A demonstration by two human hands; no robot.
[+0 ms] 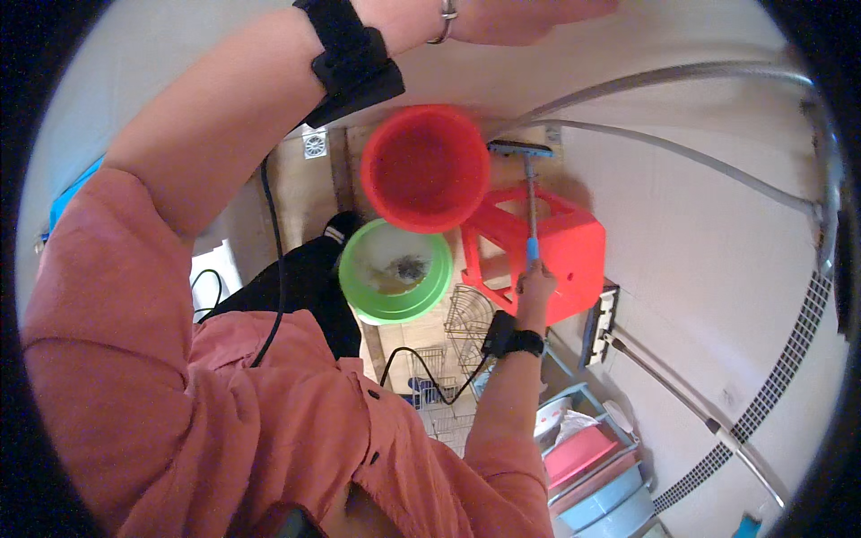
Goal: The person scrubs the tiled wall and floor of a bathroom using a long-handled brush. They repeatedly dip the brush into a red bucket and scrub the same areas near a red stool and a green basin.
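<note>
My right hand (536, 283) is closed round the blue grip of a squeegee (532, 202). The squeegee has a grey shaft, and its blue-edged head lies far from me, near the wall. Raised high at the top of the picture, my left hand (529, 20) has its fingers stretched out flat and holds nothing I can see. It overlaps the pale wall (610, 45); whether it touches is unclear. Beneath the squeegee shaft is a red plastic stool (578, 255), apparently tipped over. To its left stands a red bucket (426, 170).
A green basin (387, 312) with cloudy water and a dark scouring clump sits before the red bucket. Wire racks (435, 368) and a shelf of coloured basins (583, 457) are nearer. Grey hoses (664, 148) curve along the right wall, where a pole (668, 381) leans. A floor drain (314, 145) shows.
</note>
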